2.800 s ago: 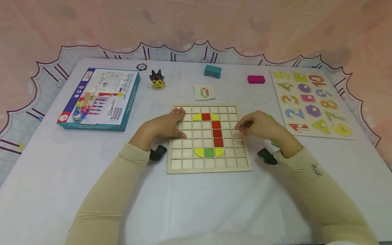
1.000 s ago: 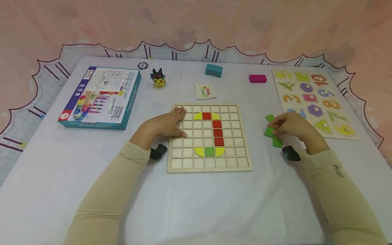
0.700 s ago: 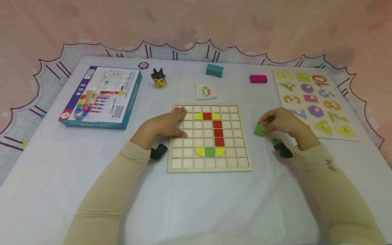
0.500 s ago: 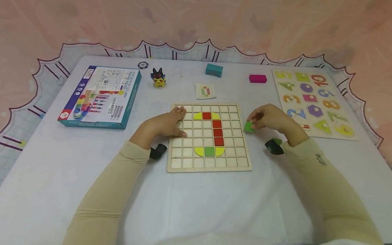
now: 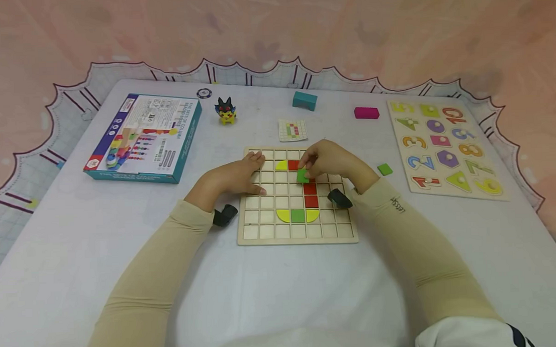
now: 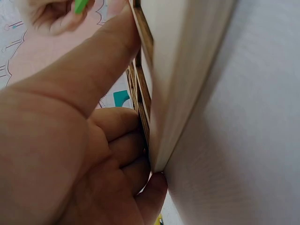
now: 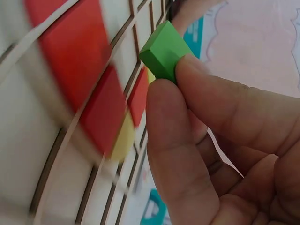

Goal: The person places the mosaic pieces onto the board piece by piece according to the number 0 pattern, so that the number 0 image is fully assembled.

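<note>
A wooden grid board lies in front of me. Red square tiles, yellow quarter-round tiles and one green square tile sit in its cells. My left hand rests on the board's left edge with fingers spread; in the left wrist view its thumb lies over the grid. My right hand pinches another green square tile between thumb and fingertip, close over the board's upper middle. In the head view this hand hides the upper right cells.
A loose green tile lies right of the board. Beyond it is a number puzzle. Behind the board are a pattern card, a teal block, a magenta block and a small figure. A toy box lies left.
My right hand went from the board's right side to the loose green tiles, took hold of one, and carried it left over the board. My left hand has stayed on the board.
</note>
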A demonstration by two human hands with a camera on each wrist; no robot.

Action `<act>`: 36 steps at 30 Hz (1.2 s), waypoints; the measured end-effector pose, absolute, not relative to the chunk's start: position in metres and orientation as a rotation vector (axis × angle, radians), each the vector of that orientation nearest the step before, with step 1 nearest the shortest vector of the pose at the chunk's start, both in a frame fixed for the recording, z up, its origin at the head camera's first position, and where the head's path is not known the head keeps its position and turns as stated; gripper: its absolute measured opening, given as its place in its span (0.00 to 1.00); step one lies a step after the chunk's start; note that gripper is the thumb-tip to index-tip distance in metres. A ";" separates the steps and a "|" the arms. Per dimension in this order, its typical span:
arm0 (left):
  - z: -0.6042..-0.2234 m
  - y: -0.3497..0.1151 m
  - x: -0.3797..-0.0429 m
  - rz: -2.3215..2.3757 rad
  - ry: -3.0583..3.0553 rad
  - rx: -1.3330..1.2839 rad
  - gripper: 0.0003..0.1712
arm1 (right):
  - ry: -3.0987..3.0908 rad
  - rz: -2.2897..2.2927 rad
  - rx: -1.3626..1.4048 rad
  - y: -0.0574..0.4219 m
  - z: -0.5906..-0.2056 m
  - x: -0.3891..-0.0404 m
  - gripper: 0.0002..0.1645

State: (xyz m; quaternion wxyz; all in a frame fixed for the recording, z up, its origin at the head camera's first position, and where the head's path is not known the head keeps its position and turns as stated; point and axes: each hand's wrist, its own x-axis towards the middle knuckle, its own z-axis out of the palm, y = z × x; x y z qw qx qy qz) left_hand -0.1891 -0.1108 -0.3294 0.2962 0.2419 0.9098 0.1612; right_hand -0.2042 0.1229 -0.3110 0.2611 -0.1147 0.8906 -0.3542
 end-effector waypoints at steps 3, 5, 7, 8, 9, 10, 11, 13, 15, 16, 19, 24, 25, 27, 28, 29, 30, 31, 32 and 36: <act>-0.330 -0.110 -0.190 0.418 2.420 0.643 0.53 | 2.391 -0.956 -0.336 0.109 -0.314 -0.209 0.10; -0.331 -0.110 -0.190 0.415 2.419 0.639 0.52 | 2.387 -0.943 -0.348 0.102 -0.316 -0.212 0.11; -0.331 -0.110 -0.190 0.419 2.419 0.638 0.52 | 2.381 -0.938 -0.355 0.097 -0.318 -0.214 0.10; -0.331 -0.110 -0.190 0.421 2.420 0.638 0.52 | 2.378 -0.937 -0.354 0.094 -0.319 -0.215 0.10; -0.331 -0.110 -0.190 0.424 2.420 0.637 0.53 | 2.376 -0.938 -0.352 0.092 -0.320 -0.216 0.10; -0.331 -0.110 -0.190 0.428 2.419 0.638 0.53 | 2.376 -0.936 -0.353 0.090 -0.321 -0.217 0.09; -0.331 -0.110 -0.189 0.429 2.419 0.642 0.53 | 2.374 -0.936 -0.352 0.088 -0.322 -0.218 0.09; -0.331 -0.110 -0.189 0.432 2.420 0.654 0.53 | 2.377 -0.926 -0.350 0.085 -0.324 -0.219 0.09; -0.331 -0.110 -0.189 0.429 2.422 0.661 0.53 | 2.389 -0.901 -0.349 0.083 -0.326 -0.220 0.09; -0.331 -0.110 -0.189 0.427 2.425 0.667 0.53 | 2.400 -0.880 -0.350 0.081 -0.326 -0.220 0.09; -0.330 -0.109 -0.188 0.424 2.430 0.665 0.53 | 2.451 -0.805 -0.366 0.077 -0.326 -0.219 0.09; -0.330 -0.110 -0.189 0.432 2.432 0.647 0.53 | 2.522 -0.720 -0.424 0.071 -0.325 -0.216 0.08; -0.331 -0.110 -0.189 0.433 2.432 0.648 0.53 | 2.528 -0.715 -0.428 0.071 -0.326 -0.215 0.08; -0.331 -0.111 -0.189 0.437 2.432 0.648 0.53 | 2.542 -0.695 -0.443 0.069 -0.326 -0.214 0.07; -0.331 -0.111 -0.189 0.438 2.432 0.646 0.53 | 2.547 -0.688 -0.450 0.069 -0.326 -0.214 0.07; -0.331 -0.111 -0.189 0.439 2.432 0.643 0.53 | 2.551 -0.683 -0.458 0.068 -0.326 -0.213 0.07; -0.331 -0.111 -0.189 0.439 2.432 0.641 0.53 | 2.556 -0.678 -0.467 0.068 -0.326 -0.213 0.07; -0.331 -0.111 -0.189 0.439 2.432 0.641 0.53 | 2.557 -0.676 -0.471 0.068 -0.326 -0.212 0.07; -0.331 -0.111 -0.189 0.440 2.432 0.638 0.53 | 2.558 -0.675 -0.472 0.068 -0.325 -0.212 0.06; -0.332 -0.111 -0.190 0.437 2.434 0.646 0.53 | 2.556 -0.700 -0.468 0.073 -0.322 -0.211 0.06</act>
